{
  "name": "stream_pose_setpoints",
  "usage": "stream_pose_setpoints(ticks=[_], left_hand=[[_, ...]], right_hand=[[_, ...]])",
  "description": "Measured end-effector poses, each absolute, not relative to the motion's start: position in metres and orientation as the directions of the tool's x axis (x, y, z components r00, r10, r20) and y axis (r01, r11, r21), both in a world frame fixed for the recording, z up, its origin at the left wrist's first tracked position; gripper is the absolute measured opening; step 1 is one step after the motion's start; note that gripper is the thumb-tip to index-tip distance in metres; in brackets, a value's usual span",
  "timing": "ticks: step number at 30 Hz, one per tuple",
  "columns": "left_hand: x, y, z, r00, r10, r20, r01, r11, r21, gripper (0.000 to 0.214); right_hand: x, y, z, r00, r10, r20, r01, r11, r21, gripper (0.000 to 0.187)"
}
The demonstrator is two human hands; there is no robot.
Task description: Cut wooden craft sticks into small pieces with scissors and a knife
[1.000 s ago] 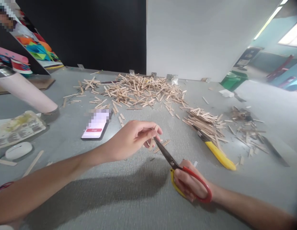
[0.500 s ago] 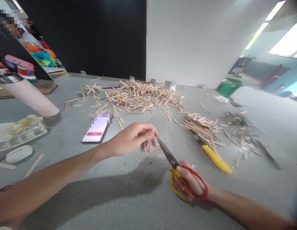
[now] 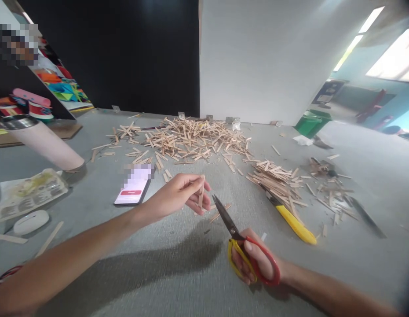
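Note:
Between the thumb and fingers of my left hand [image 3: 186, 190] is a short wooden stick [image 3: 201, 196], held nearly upright over the table. My right hand [image 3: 253, 257] grips a pair of scissors [image 3: 233, 230] with one red and one yellow handle loop. Their dark blades look closed, and the tips point up and left, a little apart from the stick. Below them, a few loose sticks [image 3: 220, 213] lie on the grey table. A larger heap of wooden sticks [image 3: 194, 138] spreads behind my left hand.
To the right lie a stack of sticks [image 3: 270, 176], a yellow-handled utility knife [image 3: 295, 223] and a loose blade [image 3: 367, 218]. On the left are a phone [image 3: 133, 187], a white mouse [image 3: 31, 222] and a pink bottle [image 3: 48, 143]. Black and white panels [image 3: 257, 57] stand behind.
The scissor tips have come away from my left hand, moving down and left with my right hand. My left fingers have opened out somewhat, and the stick shows more fully.

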State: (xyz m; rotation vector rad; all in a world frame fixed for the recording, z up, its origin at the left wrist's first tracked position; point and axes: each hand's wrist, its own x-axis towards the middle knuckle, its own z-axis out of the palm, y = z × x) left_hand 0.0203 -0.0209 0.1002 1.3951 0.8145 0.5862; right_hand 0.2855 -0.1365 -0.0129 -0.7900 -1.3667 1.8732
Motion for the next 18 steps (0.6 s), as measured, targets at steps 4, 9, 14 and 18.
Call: stream_pose_setpoints(ticks=[4, 9, 14, 18], left_hand=[[0.021, -0.021, 0.094, 0.603, 0.776, -0.183, 0.141, 0.122, 0.982, 0.048], [0.025, -0.025, 0.094, 0.639, 0.756, -0.142, 0.102, 0.100, 0.990, 0.042], [0.028, -0.030, 0.099, 0.647, 0.762, -0.025, 0.060, -0.019, 0.998, 0.042], [0.029, -0.031, 0.098, 0.616, 0.788, -0.002, 0.062, -0.046, 0.997, 0.034]], right_hand=[[0.284, -0.139, 0.000, -0.571, 0.811, -0.124, -0.090, -0.212, -0.973, 0.078], [0.286, -0.138, 0.001, -0.609, 0.782, -0.131, -0.065, -0.214, -0.975, 0.078], [0.288, -0.137, -0.004, -0.608, 0.786, -0.111, -0.090, -0.207, -0.974, 0.077], [0.289, -0.139, -0.004, -0.596, 0.795, -0.112, -0.052, -0.178, -0.983, 0.076]])
